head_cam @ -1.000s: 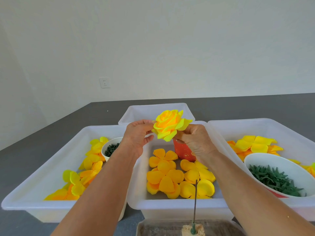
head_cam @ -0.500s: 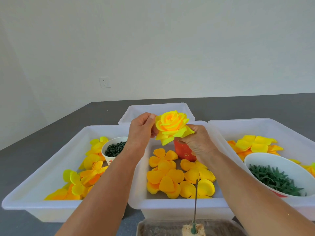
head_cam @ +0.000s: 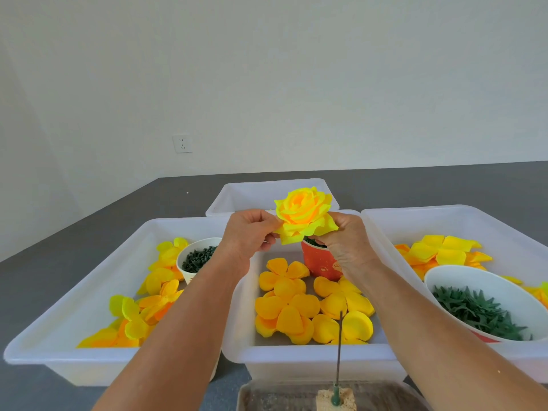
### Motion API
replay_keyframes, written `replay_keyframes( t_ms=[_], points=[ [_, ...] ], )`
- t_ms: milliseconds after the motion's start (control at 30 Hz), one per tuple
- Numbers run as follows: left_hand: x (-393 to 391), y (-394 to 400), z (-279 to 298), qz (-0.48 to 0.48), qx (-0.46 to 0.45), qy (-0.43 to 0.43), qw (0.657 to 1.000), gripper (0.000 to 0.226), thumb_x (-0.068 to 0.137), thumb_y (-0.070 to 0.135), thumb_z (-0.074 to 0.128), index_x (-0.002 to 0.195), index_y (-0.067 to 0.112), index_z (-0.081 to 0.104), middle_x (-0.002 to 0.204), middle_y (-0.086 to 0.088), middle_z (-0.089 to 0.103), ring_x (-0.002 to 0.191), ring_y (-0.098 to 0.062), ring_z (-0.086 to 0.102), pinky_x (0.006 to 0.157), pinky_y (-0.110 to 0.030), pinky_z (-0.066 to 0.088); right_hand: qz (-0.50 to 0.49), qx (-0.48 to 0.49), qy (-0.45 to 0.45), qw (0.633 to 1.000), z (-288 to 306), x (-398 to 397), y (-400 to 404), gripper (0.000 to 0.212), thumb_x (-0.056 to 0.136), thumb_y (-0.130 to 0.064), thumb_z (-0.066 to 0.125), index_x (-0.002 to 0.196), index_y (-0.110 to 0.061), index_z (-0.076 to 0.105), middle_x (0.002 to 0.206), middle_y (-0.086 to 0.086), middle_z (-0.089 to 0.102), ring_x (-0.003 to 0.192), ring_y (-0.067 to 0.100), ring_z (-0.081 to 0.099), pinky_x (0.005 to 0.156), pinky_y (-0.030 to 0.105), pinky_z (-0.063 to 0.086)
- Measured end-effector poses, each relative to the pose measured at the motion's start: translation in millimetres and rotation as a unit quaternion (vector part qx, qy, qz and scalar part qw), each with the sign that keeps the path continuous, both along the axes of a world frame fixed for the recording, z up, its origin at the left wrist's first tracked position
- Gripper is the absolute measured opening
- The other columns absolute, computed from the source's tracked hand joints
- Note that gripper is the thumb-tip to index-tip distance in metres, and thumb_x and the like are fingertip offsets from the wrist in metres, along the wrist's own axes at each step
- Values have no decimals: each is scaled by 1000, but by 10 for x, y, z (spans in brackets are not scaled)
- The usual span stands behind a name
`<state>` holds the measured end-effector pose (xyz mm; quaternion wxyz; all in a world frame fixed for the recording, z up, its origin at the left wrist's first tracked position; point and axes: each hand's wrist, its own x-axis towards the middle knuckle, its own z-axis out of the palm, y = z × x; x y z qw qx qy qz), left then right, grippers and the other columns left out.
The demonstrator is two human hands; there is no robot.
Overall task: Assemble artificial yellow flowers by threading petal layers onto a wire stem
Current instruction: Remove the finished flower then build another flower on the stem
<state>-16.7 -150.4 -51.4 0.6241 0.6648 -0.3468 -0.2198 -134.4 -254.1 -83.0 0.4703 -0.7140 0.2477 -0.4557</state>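
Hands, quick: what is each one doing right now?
Left hand: closed, pinching the flower's outer petal.
Right hand: closed, holding the flower from below.

Craft-assembly bench, I'd say | white bins [head_cam: 89, 292] of yellow petals [head_cam: 292, 307] mid-frame | bare wall, socket [head_cam: 182, 143] upper left

We see a plain off-white painted wall [head_cam: 296, 69] across the back, meeting a second white wall on the left in a corner. A white square plastic wall socket [head_cam: 182, 143] sits low on it, just above the dark grey matte tabletop [head_cam: 444, 185], which runs below and right of the socket. Light is soft, even.
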Motion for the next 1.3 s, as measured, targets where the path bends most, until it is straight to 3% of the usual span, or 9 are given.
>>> replay_keyframes(
  t_ms=[67, 200, 300, 500, 733, 867, 1000, 1167, 1300],
  points=[
    [6, -8, -25, 22, -22, -47, 998, 23, 85, 4, 64, 63, 10, 59, 56, 0, 58, 53, -9, 47, 47, -14, 42, 3, -26, 17, 1000, -9, -1, -13, 6, 81, -9, 70, 85, -5, 72, 83, 14, 70, 84, 32, 64, 72, 33, 52],
    [18, -27, -52, 30, -55, -129, 990, 23, 85, 6, 64, 64, 14, 58, 61, -2, 57, 57, -10, 47, 51, -17, 42, 14, -12, 19, 1000, -27, -2, -20, 6, 83, -13, 69, 87, -12, 73, 71, -8, 65, 67, 2, 58, 54, 4, 42],
    [26, -33, -71, 23, -58, -153, 986, 22, 88, 7, 60, 67, 12, 56, 58, -3, 56, 46, -5, 49, 45, -14, 43, 11, -8, 26, 1000, -34, 9, -33, 11, 82, -15, 69, 91, -10, 73, 74, -8, 65, 68, 2, 58, 56, 10, 41],
    [19, -15, -41, -32, -77, -72, 994, 25, 94, 4, 50, 70, 9, 53, 41, 4, 47, 36, -12, 48, 38, -19, 41, 2, -27, 48, 998, -51, 27, -47, 15, 81, -13, 71, 92, -2, 71, 91, 16, 70, 89, 33, 63, 81, 39, 50],
    [23, -17, -6, -58, -116, 76, 989, 30, 98, 26, 44, 82, 9, 62, 53, 1, 54, 45, -14, 54, 44, -22, 44, -6, 26, -9, 1000, -35, 15, -46, 14, 78, -12, 75, 89, -5, 72, 88, 12, 71, 81, 25, 64, 62, 16, 46],
    [65, -25, -3, -12, -68, 92, 993, 36, 95, 42, 47, 81, 14, 65, 65, -1, 63, 54, -13, 57, 51, -24, 44, -17, 41, -29, 999, -23, 6, -31, 5, 76, -14, 76, 77, -11, 72, 81, 11, 71, 70, 15, 63, 58, 13, 46],
    [26, -24, -10, -35, -38, 82, 995, 43, 89, 49, 51, 87, 9, 65, 74, -4, 67, 55, -12, 61, 49, -22, 47, -18, 16, 15, 1000, -48, -1, -11, 18, 76, -18, 76, 91, -8, 74, 83, 4, 69, 79, 17, 62, 67, 18, 46],
    [21, -16, -44, -27, -7, 95, 995, 19, 89, 26, 61, 80, 10, 63, 68, -4, 66, 50, -11, 59, 46, -19, 46, -2, -5, 68, 998, -45, 11, 39, 20, 77, -20, 74, 96, -11, 74, 87, -2, 68, 87, 16, 61, 85, 27, 46],
    [57, -25, -56, -14, 3, 141, 990, 10, 91, 13, 57, 85, 5, 61, 68, -10, 60, 44, -11, 56, 43, -20, 46, 9, 18, 77, 997, -51, 24, 61, 13, 77, -19, 74, 89, -13, 74, 82, -2, 69, 83, 15, 61, 81, 28, 47]
  ],
)
